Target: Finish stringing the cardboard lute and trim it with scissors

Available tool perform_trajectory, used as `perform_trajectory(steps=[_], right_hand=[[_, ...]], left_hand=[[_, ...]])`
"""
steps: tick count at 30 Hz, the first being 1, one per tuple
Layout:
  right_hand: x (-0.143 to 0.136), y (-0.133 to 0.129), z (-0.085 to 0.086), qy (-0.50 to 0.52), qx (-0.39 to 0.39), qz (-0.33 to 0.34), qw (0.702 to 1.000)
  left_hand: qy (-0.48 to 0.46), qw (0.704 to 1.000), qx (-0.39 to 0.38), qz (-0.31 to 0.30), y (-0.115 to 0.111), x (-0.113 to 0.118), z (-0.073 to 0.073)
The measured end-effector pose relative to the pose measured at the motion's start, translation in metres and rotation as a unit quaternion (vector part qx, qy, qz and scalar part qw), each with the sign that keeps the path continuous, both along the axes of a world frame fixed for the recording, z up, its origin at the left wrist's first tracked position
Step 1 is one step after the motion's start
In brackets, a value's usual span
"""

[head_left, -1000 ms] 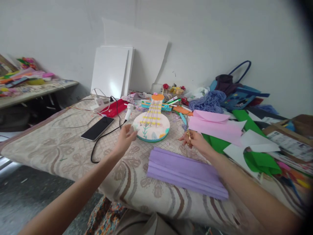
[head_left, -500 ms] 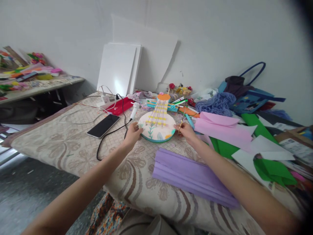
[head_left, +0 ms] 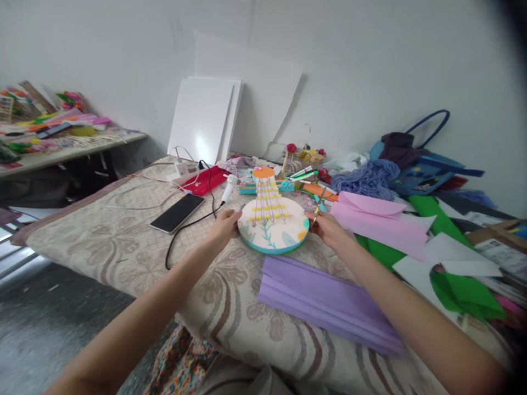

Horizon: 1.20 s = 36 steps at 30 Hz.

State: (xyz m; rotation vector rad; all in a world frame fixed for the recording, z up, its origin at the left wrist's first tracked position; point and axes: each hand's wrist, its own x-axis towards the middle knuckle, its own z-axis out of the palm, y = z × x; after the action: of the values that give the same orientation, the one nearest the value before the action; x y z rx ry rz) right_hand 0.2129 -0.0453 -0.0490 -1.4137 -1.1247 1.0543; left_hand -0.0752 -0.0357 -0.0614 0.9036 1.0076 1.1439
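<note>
A round white craft piece [head_left: 274,233] with a blue-green rim, painted leaves and an orange-topped, stringed neck is between my two hands. My left hand [head_left: 226,226] grips its left edge. At its right edge, my right hand [head_left: 325,226] pinches the rim, and gold-handled scissors [head_left: 317,211] show by those fingers. In front of the piece lies folded purple paper [head_left: 321,302]. A white glue gun [head_left: 229,187] with a black cord and a black phone [head_left: 177,213] are to the left.
The patterned tablecloth [head_left: 102,241] covers the table. Pink paper [head_left: 370,214], green sheets [head_left: 465,291] and blue yarn [head_left: 366,178] crowd the right. White boards [head_left: 201,118] lean on the wall. A second cluttered table [head_left: 69,148] stands at the far left.
The round piece has come nearer and slightly right, its neck now leaning left. Both hands have moved with it. The camera view has shifted slightly.
</note>
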Motion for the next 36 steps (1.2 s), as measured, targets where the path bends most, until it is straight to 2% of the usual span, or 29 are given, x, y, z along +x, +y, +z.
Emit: perform_trajectory(steps=[6,10,13,17,22,25,30,36], right_hand=[[0.003,-0.007,0.006,0.015,0.006,-0.016,1.000],[0.002,-0.020,0.016,0.024,0.033,-0.027,0.999],[0.002,-0.035,0.026,0.023,0.062,-0.035,0.997],[0.007,-0.057,0.037,0.017,0.104,-0.066,0.992],[0.008,-0.093,0.040,-0.037,0.135,-0.081,0.987],[0.002,-0.113,0.039,-0.079,0.148,-0.062,0.984],[-0.006,-0.134,0.038,-0.135,0.151,0.009,0.979],[-0.013,-0.153,0.042,-0.204,0.136,0.034,0.969]], left_hand=[[-0.028,0.999,-0.030,-0.025,0.002,0.008,0.005],[-0.053,0.996,-0.055,-0.050,-0.001,0.015,0.013],[-0.089,0.991,-0.056,-0.080,-0.002,0.018,0.017],[-0.126,0.983,-0.050,-0.122,0.002,0.018,0.015],[-0.141,0.976,-0.068,-0.148,0.008,0.019,0.010],[-0.138,0.975,-0.079,-0.154,0.010,0.020,0.011],[-0.142,0.972,-0.074,-0.173,0.013,0.021,0.012],[-0.147,0.972,-0.058,-0.172,0.012,0.017,0.012]])
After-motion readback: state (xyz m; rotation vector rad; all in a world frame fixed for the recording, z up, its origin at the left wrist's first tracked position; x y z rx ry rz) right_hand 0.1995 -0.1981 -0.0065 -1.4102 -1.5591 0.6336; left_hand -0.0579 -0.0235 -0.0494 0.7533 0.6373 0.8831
